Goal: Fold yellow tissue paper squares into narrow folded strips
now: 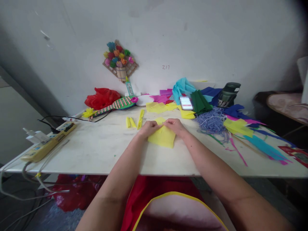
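Observation:
Between my two hands, a square sheet of yellow crepe paper [163, 138] lies over the white tabletop. My left hand [149, 127] pinches its left upper part, thumb against fingers. On the other side my right hand [175, 125] pinches the sheet near its upper middle, the fingertips close to those of the left. Just left of my left hand lie a folded yellow paper strip [141, 119] and two shorter folded yellow pieces [130, 122]. More yellow paper sheets [156, 107] lie flat beyond my hands.
A yellow power strip [49, 141] with plugs and cables sits at the left edge. Purple yarn [211, 120], green crepe paper [201, 102], a phone [186, 103] and a dark jar [229, 94] stand or lie right. A red plastic bag [102, 98] rests against the wall.

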The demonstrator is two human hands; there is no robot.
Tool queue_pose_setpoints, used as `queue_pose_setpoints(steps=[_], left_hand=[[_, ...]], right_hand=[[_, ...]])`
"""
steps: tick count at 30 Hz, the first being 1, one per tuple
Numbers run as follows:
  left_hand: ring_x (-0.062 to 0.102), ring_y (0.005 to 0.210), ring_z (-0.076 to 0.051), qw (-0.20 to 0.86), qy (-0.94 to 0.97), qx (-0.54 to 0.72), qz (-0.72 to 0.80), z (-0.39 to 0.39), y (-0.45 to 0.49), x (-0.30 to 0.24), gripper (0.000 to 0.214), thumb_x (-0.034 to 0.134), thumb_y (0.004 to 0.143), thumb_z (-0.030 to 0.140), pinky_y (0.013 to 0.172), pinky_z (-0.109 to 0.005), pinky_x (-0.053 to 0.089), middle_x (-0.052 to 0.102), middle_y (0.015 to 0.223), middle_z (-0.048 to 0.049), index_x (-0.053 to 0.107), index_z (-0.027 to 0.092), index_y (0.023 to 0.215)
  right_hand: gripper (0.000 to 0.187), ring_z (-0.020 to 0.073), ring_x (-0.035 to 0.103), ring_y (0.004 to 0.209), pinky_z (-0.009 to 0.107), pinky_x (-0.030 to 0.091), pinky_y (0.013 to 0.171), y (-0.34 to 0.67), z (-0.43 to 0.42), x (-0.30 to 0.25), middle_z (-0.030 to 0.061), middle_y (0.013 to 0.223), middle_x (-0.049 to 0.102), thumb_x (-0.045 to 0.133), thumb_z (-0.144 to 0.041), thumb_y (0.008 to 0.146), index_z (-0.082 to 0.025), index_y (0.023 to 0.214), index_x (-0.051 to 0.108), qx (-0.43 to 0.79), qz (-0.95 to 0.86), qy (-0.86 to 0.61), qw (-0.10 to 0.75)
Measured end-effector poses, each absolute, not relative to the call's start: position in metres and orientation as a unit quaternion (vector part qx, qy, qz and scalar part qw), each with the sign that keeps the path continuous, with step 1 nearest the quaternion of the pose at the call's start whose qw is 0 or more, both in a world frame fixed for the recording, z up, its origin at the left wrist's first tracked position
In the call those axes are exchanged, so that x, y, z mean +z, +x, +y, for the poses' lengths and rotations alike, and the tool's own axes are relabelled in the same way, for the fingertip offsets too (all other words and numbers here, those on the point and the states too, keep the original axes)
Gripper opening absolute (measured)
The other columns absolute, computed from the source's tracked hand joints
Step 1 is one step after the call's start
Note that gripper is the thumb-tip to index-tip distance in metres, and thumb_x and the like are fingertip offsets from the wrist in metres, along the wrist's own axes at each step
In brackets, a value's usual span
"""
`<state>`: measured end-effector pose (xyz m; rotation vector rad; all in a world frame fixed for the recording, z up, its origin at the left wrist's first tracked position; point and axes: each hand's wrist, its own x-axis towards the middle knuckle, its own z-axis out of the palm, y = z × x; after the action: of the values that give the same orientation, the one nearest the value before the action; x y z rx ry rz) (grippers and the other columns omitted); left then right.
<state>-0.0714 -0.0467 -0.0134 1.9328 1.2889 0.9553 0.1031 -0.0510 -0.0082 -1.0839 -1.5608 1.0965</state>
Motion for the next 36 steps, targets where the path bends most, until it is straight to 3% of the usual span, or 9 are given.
queue_pose_setpoints(steps=[3, 7, 13, 18, 22, 36], left_hand=[[0.030, 0.046, -0.008, 0.274, 0.727, 0.356, 0.520, -0.046, -0.072, -0.012, 0.043, 0.058, 0.062, 0.053, 0.046, -0.023, 0.020, 0.033, 0.045, 0.0045, 0.041, 0.017, 0.045], [0.034, 0.048, -0.009, 0.323, 0.701, 0.367, 0.519, -0.051, -0.074, -0.006, 0.046, 0.042, 0.073, 0.057, 0.049, -0.024, 0.025, 0.039, 0.047, 0.0028, 0.046, 0.017, 0.050], [0.036, 0.047, -0.007, 0.350, 0.714, 0.373, 0.477, -0.056, -0.069, -0.004, 0.036, 0.059, 0.063, 0.051, 0.046, -0.021, 0.025, 0.045, 0.051, 0.0039, 0.053, 0.015, 0.059], [0.042, 0.047, -0.008, 0.353, 0.635, 0.463, 0.508, -0.048, -0.068, -0.009, 0.037, 0.057, 0.064, 0.052, 0.045, -0.020, 0.029, 0.050, 0.053, 0.0031, 0.056, 0.016, 0.068], [0.043, 0.047, -0.007, 0.387, 0.596, 0.508, 0.486, -0.044, -0.072, -0.012, 0.037, 0.058, 0.064, 0.052, 0.046, -0.020, 0.031, 0.053, 0.056, 0.0028, 0.055, 0.016, 0.073], [0.041, 0.051, -0.008, 0.390, 0.634, 0.476, 0.468, -0.050, -0.078, -0.007, 0.031, 0.057, 0.066, 0.045, 0.048, -0.021, 0.029, 0.048, 0.055, 0.0020, 0.054, 0.015, 0.063]], right_hand=[[0.021, 0.0098, 0.045, 0.048, 0.022, 0.035, 0.048, 0.103, -0.051, -0.007, -0.0036, 0.052, 0.053, 0.063, -0.039, 0.061, -0.018, 0.061, 0.059, 0.469, -0.609, -0.437, 0.466], [0.021, 0.0097, 0.047, 0.049, 0.022, 0.037, 0.048, 0.103, -0.051, -0.007, -0.0036, 0.054, 0.054, 0.064, -0.038, 0.061, -0.018, 0.061, 0.059, 0.491, -0.594, -0.433, 0.468], [0.026, 0.0097, 0.049, 0.049, 0.021, 0.037, 0.048, 0.103, -0.050, -0.009, -0.0032, 0.054, 0.056, 0.065, -0.042, 0.061, -0.016, 0.062, 0.060, 0.515, -0.594, -0.403, 0.468], [0.036, 0.0167, 0.060, 0.063, 0.026, 0.045, 0.057, 0.106, -0.045, -0.011, 0.0037, 0.070, 0.066, 0.063, -0.050, 0.062, -0.016, 0.076, 0.063, 0.584, -0.517, -0.358, 0.513], [0.035, 0.0190, 0.062, 0.065, 0.029, 0.048, 0.060, 0.107, -0.043, -0.014, 0.0040, 0.072, 0.068, 0.071, -0.042, 0.055, -0.017, 0.079, 0.063, 0.594, -0.519, -0.367, 0.494], [0.030, 0.0163, 0.060, 0.055, 0.029, 0.048, 0.057, 0.103, -0.048, -0.011, -0.0005, 0.061, 0.065, 0.073, -0.033, 0.052, -0.018, 0.077, 0.066, 0.555, -0.555, -0.390, 0.481]])
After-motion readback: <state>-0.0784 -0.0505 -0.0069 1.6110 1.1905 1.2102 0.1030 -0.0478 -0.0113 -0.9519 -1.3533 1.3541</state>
